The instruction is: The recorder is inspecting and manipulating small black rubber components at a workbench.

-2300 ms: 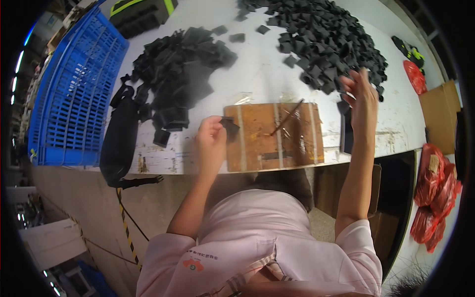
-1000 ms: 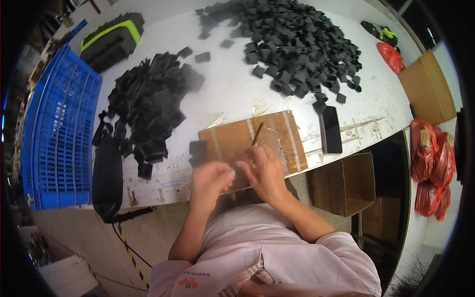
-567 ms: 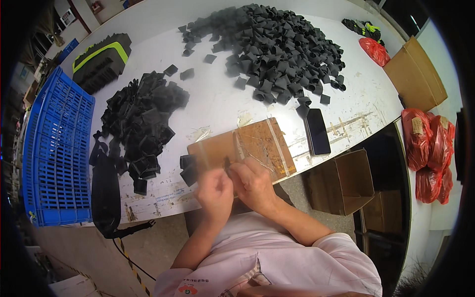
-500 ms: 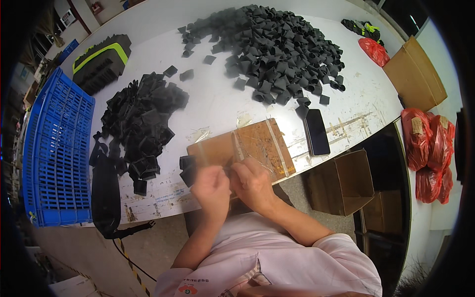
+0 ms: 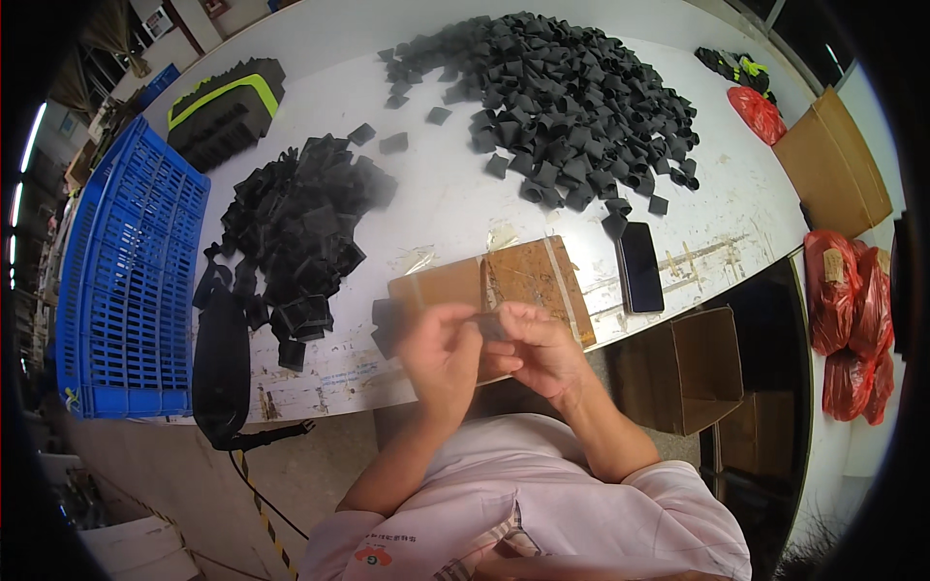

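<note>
Above the cardboard sheet [image 5: 441, 284], my two hands meet around a small dark fabric piece [image 5: 491, 327]. My right hand [image 5: 542, 351] pinches it between thumb and fingers, the other fingers curled beneath. My left hand [image 5: 441, 358] is slightly blurred; its closed fingertips meet the piece from the other side. Just left of that hand, a couple of black fabric pieces [image 5: 385, 327] lie at the cardboard's edge, partly covered. A heap of flat black pieces [image 5: 295, 228] lies to the left. Farther back spreads a larger pile of folded black loops [image 5: 581, 107].
A blue plastic crate [image 5: 131, 290] stands at the left, beside a black strap bundle [image 5: 221, 373]. To the right lies a phone [image 5: 640, 268] near the table edge. Open cardboard boxes [image 5: 707, 373] sit below, and red plastic bags [image 5: 835, 295] hang at the far right.
The whole view has shifted, with the table's things lying farther right in it. My right hand has turned and opened toward view, showing the dark piece between my fingers.
</note>
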